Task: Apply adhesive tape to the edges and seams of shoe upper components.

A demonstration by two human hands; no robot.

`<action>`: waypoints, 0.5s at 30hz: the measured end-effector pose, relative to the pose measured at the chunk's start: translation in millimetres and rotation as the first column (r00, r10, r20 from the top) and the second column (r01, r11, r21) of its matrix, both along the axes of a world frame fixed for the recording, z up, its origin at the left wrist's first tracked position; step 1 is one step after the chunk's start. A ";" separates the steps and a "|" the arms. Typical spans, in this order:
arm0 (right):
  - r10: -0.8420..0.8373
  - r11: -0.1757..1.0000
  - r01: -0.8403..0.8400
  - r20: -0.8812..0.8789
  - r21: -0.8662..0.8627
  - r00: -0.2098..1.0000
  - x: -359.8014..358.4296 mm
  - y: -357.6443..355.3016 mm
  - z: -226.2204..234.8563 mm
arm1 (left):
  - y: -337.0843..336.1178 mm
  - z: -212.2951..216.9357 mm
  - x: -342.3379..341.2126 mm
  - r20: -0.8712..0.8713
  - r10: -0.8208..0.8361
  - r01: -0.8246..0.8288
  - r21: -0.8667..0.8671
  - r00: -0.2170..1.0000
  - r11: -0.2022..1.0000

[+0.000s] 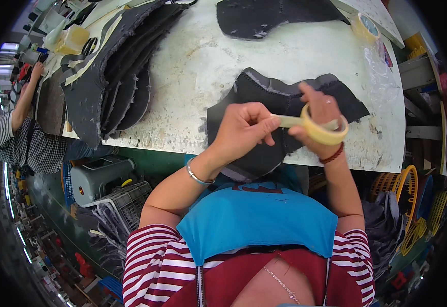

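Between my hands is a roll of cream masking tape [326, 134]. My left hand [246, 128] pinches the free end of the strip, which stretches across to the roll. The roll hangs around the fingers of my right hand [321, 115], some of which are slightly blurred. Both hands are above a dark grey fabric piece [264, 97] with a stitched seam and fuzzy edges, lying flat near the table's front edge. The hands and tape hide part of that piece.
Several dark fabric pieces [116, 71] with pale strips lie stacked at left. Another dark piece [279, 18] lies at the far edge. A second tape roll [365, 28] and clear plastic [379, 66] are at right. A co-worker [26, 133] stands left of the white table [182, 102].
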State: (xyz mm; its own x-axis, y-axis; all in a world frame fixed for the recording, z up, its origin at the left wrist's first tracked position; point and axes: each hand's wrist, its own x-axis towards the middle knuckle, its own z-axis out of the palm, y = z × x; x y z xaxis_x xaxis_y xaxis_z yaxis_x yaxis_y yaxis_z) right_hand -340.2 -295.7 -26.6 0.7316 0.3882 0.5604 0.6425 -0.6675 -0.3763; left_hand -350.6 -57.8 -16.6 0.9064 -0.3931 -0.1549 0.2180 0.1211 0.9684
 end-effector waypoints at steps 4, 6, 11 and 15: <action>0.043 0.973 0.003 -0.192 0.232 0.981 8.1 -3.3 2.2 | 14.8 -2.6 15.6 0.088 0.047 -0.047 0.000 0.995 0.999; 0.166 0.767 0.209 -0.503 0.606 0.848 3.5 20.2 -9.2 | 19.9 -6.9 32.3 0.309 0.058 -0.157 0.307 0.949 0.938; -0.009 0.887 0.225 -0.473 0.403 0.881 21.0 49.5 -20.4 | 22.4 -25.1 64.9 0.552 -0.048 -0.363 0.608 0.832 0.706; -0.203 0.968 0.222 -0.157 0.113 0.966 26.6 58.6 -33.4 | 17.5 -36.2 75.5 0.519 -0.118 -0.343 0.701 0.846 0.625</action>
State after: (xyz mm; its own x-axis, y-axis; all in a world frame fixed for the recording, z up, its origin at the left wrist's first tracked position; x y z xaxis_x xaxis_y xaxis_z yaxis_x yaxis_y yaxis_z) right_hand -313.5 -237.2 -60.0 0.8658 0.1465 0.4785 0.4239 -0.7230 -0.5456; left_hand -275.1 -40.2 -52.8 0.9651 -0.2329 0.1196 -0.2514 -0.6968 0.6717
